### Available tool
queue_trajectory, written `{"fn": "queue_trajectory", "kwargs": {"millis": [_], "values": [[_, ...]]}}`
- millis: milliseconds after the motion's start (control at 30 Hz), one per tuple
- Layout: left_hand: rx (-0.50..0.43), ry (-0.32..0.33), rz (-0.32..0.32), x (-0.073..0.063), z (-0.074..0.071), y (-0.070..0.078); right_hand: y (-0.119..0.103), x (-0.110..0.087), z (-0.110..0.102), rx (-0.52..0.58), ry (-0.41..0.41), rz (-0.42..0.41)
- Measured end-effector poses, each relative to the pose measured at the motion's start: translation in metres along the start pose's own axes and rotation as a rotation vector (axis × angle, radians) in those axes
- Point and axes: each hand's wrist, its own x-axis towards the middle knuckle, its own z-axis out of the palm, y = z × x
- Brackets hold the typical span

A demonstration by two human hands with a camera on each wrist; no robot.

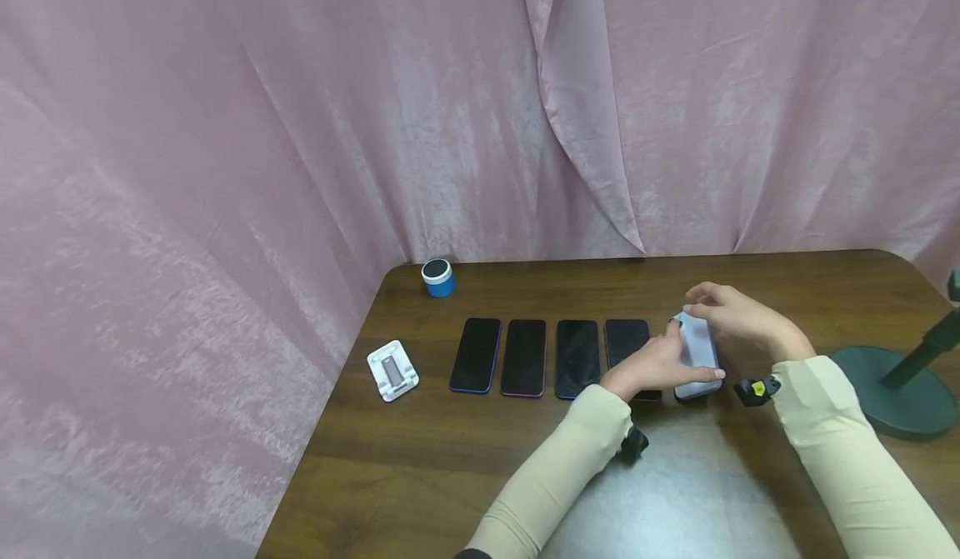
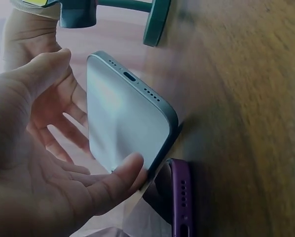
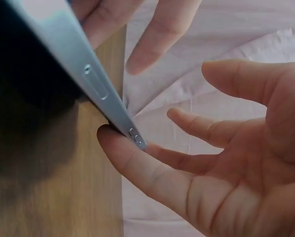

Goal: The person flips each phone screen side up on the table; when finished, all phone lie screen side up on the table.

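Observation:
A pale blue smartphone [image 1: 697,349] is tilted above the wooden table, its light back up and its dark face down. My left hand [image 1: 651,366] spreads over its near left part, thumb extended toward the right edge. In the left wrist view, the left index fingertip [image 2: 133,165] is right at the phone's side edge. From the far right reaches my right hand [image 1: 742,319], fingers extended. One finger of it [image 3: 137,165] lies against the phone's corner from below, in the right wrist view, while its thumb stands apart.
Several dark-screened phones [image 1: 476,355] lie in a row to the left; the nearest, with a purple edge [image 2: 182,197], is partly under my left arm. Farther left are a white holder [image 1: 393,371] and a blue-and-white round pot [image 1: 438,278]. A green stand base [image 1: 900,392] is at right.

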Motion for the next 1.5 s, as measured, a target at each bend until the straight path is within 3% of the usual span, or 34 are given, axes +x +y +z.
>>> {"fn": "queue_trajectory", "kwargs": {"millis": [300,600,867,1200,1333,1500], "values": [[-0.061,-0.002,0.02,0.0,0.0,-0.006,-0.01,-0.002,0.002,0.078,-0.002,0.048],[-0.091,-0.003,0.031,0.002,-0.003,-0.008,-0.016,0.0,0.007,0.121,0.038,0.033],[-0.23,-0.009,0.019,-0.002,-0.008,-0.012,-0.02,0.0,0.012,0.188,0.022,0.056],[-0.489,0.023,-0.013,-0.002,-0.008,-0.014,-0.005,-0.002,0.017,0.246,-0.087,0.079],[-0.427,0.047,-0.027,-0.003,-0.005,-0.014,0.005,-0.005,0.022,0.242,-0.116,0.092],[-0.197,0.104,-0.042,-0.003,-0.002,-0.013,0.013,-0.008,0.022,0.211,-0.099,0.122]]}}
